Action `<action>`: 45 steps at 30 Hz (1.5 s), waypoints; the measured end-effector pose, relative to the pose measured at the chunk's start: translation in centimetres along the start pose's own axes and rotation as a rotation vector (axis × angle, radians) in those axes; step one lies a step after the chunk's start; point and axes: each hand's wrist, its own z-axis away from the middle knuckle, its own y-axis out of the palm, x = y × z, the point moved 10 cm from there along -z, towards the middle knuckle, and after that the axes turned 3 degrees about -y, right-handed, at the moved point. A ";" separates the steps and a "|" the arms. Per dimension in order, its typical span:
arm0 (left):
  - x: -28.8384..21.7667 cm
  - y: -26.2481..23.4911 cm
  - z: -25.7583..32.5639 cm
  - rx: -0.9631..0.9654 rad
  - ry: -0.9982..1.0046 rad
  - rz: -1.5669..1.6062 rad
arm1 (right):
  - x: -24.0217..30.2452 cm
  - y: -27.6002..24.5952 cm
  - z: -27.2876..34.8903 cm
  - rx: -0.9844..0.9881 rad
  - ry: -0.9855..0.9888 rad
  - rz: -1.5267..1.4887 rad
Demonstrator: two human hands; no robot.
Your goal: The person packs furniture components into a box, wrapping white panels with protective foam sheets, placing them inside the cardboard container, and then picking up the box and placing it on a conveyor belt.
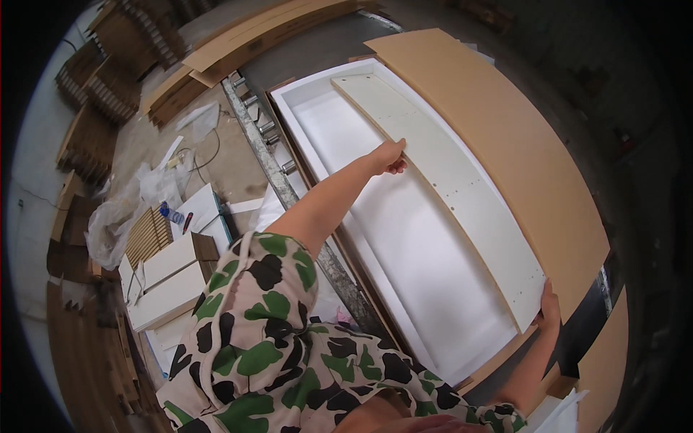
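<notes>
A long white board [451, 177] with small drilled holes lies lengthwise along the right side of an open carton lined with white foam [404, 249]. My left hand [388, 157] reaches across the carton and grips the board's left edge, thumb at the top and fingers curled below. At the near end, my right hand [548, 306] holds the board's right corner; part of its fingers is hidden behind the board. The board's near end reaches the carton's near wall.
A large brown cardboard flap [505, 144] stretches along the carton's right side. Left of it runs a metal roller conveyor rail [263, 155]. Further left are white panels [170, 289], a blue-labelled bottle [172, 213] and plastic wrap [159, 180]. Flat cardboard stacks [94, 144] stand at the far left.
</notes>
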 end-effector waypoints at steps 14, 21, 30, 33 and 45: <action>-2.0 -1.0 17.1 -0.193 0.353 -0.736 | 11.4 17.3 7.5 -0.059 -1.075 0.906; 12.4 -13.1 36.6 -0.820 0.443 -0.043 | 6.2 27.6 9.3 0.004 -1.337 1.170; 44.1 -12.5 59.7 -1.373 -0.293 0.256 | 6.3 24.4 5.1 -0.224 -1.244 1.066; 49.7 -9.4 62.8 -1.393 -0.325 0.258 | 9.1 28.7 5.1 -0.045 -1.041 1.134; 65.1 8.1 77.6 -1.284 -0.292 0.053 | 10.9 39.5 39.8 0.454 -1.665 0.459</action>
